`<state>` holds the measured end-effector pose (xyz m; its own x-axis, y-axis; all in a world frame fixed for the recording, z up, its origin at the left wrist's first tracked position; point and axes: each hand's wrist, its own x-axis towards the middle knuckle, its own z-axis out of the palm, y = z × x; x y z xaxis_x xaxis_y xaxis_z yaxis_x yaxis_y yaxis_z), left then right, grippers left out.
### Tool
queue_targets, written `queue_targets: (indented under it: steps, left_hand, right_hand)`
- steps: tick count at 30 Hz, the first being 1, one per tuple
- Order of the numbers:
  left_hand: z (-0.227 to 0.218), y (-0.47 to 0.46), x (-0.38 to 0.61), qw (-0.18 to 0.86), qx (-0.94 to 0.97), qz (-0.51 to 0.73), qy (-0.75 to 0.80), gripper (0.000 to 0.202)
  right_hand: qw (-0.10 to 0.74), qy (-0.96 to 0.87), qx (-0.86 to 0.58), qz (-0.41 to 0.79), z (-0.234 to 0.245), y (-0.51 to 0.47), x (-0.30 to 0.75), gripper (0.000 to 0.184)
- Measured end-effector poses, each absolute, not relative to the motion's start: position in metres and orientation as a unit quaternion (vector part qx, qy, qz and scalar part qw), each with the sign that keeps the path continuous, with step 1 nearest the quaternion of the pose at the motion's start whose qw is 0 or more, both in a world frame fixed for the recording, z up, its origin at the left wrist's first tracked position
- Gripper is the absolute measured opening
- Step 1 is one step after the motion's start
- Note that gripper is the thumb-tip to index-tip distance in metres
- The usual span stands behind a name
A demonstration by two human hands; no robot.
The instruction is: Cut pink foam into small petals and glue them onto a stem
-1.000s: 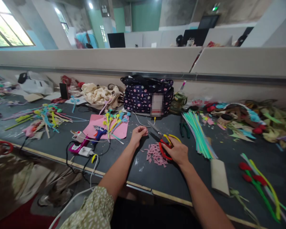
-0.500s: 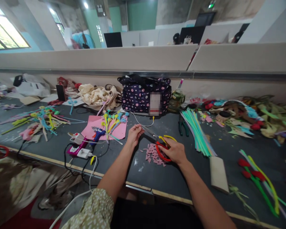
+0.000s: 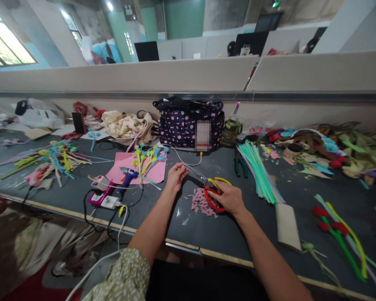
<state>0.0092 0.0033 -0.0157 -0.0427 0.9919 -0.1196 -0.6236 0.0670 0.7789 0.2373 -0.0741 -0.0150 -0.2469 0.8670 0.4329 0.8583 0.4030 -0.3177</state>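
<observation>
Right hand (image 3: pixel 231 196) grips scissors (image 3: pixel 203 179), in from bench (image 3: pixel 207 236) front edge. Left hand (image 3: pixel 176 176) pinched, contents unclear; mind the blades (image 3: pixel 195 172).

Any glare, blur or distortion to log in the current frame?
Head view: window largely blown out, ceiling lamp glaring; head view: apparent wide-angle stretch toward the edges, a pixelated patch against the patterned bag, and slightly soft blades on the scissors.

A craft workshop, judging by the scissors (image 3: pixel 203 179), glue gun (image 3: pixel 128 177), pliers (image 3: pixel 240 164) and bundled fuzzy stems (image 3: pixel 259 172) along one long worktop (image 3: pixel 225 238); bare concrete walls (image 3: pixel 225 14), a paned window (image 3: pixel 8 39) toward ten o'clock.
</observation>
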Motion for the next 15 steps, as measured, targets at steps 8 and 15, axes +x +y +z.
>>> queue_targets:
  steps: [8,15]
  left_hand:
    - [-0.0173,0.0035,0.0091,0.637,0.264,0.632,0.354,0.038]
    - [-0.0169,0.0035,0.0086,0.637,0.262,0.629,0.361,0.037]
  right_hand:
    - [0.280,-0.789,-0.547,0.002,-0.0158,-0.0735,0.2366,0.043]
    - [0.271,-0.792,-0.547,0.004,-0.0149,-0.0742,0.2361,0.042]
